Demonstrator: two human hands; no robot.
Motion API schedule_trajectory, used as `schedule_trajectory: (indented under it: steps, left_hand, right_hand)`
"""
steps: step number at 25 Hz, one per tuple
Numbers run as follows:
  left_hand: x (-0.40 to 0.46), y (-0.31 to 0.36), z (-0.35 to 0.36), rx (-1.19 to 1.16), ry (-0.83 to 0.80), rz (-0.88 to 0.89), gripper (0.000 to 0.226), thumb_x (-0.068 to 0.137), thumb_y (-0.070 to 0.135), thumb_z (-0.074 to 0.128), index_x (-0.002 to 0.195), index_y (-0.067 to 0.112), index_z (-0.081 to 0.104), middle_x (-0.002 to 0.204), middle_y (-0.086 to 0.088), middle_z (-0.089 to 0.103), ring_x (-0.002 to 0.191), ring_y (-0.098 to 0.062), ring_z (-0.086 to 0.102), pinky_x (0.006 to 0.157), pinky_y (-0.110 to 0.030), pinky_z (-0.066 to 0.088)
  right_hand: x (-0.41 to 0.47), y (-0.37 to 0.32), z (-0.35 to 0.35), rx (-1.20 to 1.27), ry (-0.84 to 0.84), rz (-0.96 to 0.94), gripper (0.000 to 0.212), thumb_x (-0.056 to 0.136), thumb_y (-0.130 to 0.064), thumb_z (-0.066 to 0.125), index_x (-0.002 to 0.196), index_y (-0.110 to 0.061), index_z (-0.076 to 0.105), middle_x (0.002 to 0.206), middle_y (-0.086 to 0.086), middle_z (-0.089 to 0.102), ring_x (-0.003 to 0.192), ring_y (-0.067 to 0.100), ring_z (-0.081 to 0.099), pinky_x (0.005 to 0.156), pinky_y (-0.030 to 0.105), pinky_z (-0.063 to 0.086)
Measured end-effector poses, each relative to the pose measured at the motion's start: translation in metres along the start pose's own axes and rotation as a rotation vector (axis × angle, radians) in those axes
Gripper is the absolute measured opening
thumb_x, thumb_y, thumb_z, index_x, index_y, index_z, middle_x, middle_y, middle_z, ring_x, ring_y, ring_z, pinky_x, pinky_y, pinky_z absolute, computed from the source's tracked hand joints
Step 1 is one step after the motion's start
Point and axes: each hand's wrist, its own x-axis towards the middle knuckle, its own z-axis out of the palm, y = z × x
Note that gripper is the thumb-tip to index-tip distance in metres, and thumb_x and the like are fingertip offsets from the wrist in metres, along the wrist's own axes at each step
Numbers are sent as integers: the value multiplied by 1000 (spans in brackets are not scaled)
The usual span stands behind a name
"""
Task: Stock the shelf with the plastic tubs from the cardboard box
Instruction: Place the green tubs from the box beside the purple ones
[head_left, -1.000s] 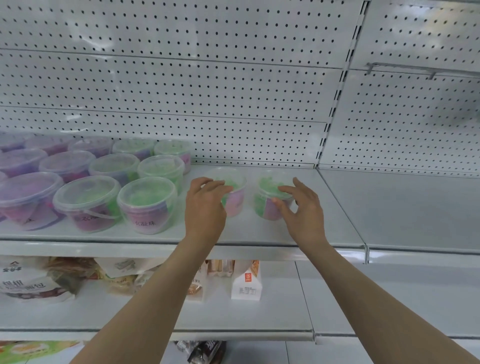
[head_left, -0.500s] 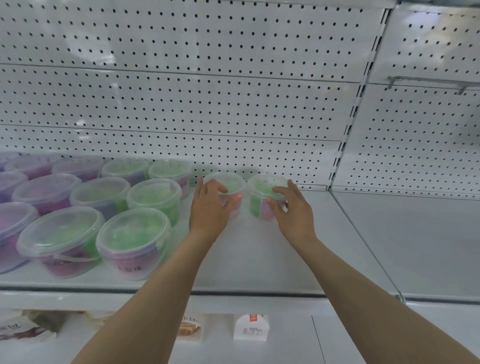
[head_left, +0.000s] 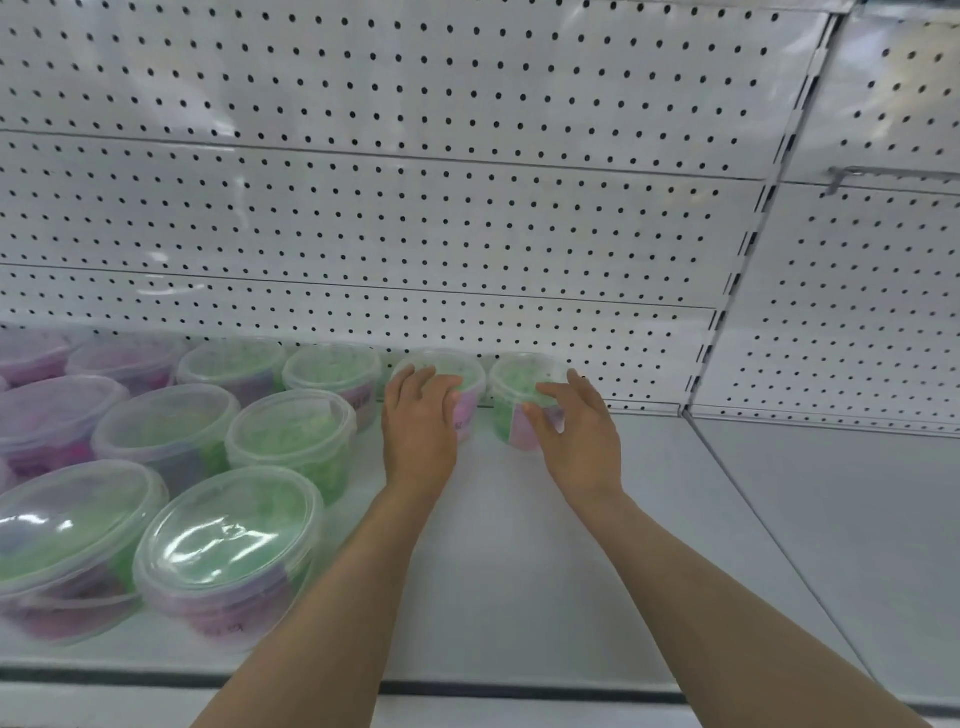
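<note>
Two clear plastic tubs with green and pink contents stand at the back of the white shelf (head_left: 545, 561), against the pegboard. My left hand (head_left: 418, 426) wraps the front of the left tub (head_left: 462, 371). My right hand (head_left: 579, 436) grips the right tub (head_left: 511, 379) with thumb and fingers on its sides. Both tubs rest upright on the shelf. The cardboard box is out of view.
Several more lidded tubs (head_left: 291, 441), green and purple, fill the shelf's left half in rows. A white pegboard wall (head_left: 415, 234) rises behind. A slotted upright (head_left: 727, 306) divides off the neighbouring shelf bay (head_left: 831, 509) to the right, with a metal hook (head_left: 883, 176) above.
Both hands have pushed the two tubs further back, up to the pegboard. The view has moved closer and higher, so the lower shelves dropped out of sight.
</note>
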Motion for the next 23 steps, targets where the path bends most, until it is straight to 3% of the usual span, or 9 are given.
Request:
schedule_trajectory:
  steps: [5,12,16,20,23]
  left_hand:
    - [5,-11,8,-60,42,63,29,99,29,42,111,16,65,120,-5,59,133,-30,35,108,-31,26]
    - [4,-10,6,26,26,70,38,96,39,37,112,18,63,121,-5,59,134,-32,35,107,-41,33]
    - [4,-1,2,131,-18,49,43,95,38,32,110,14,64,118,-9,62,130,-37,41,106,-45,35]
    - [6,29,-13,250,-69,-12,39,96,34,44,117,8,63,122,-19,62,126,-43,46,108,-51,33]
    - [3,79,-41,270,-162,67,36,96,29,53,128,14,57,131,-14,57,124,-37,46,107,-42,30]
  right_hand:
    - [0,4,8,-51,38,-35,36,93,-41,61,125,-24,64,154,1,40,145,19,30,106,34,38]
    - [2,6,12,-85,43,-48,35,95,-41,59,125,-24,62,153,0,41,144,20,32,103,38,43]
    - [4,7,5,-147,-96,-76,39,97,-39,54,133,-26,52,156,3,33,145,24,29,98,41,47]
    - [15,-1,-37,-201,-256,-52,50,101,-40,46,149,-30,36,162,7,23,151,20,15,115,42,30]
    - [17,-20,-85,-297,-298,-77,53,100,-38,48,149,-26,36,157,6,34,144,25,32,113,42,33]
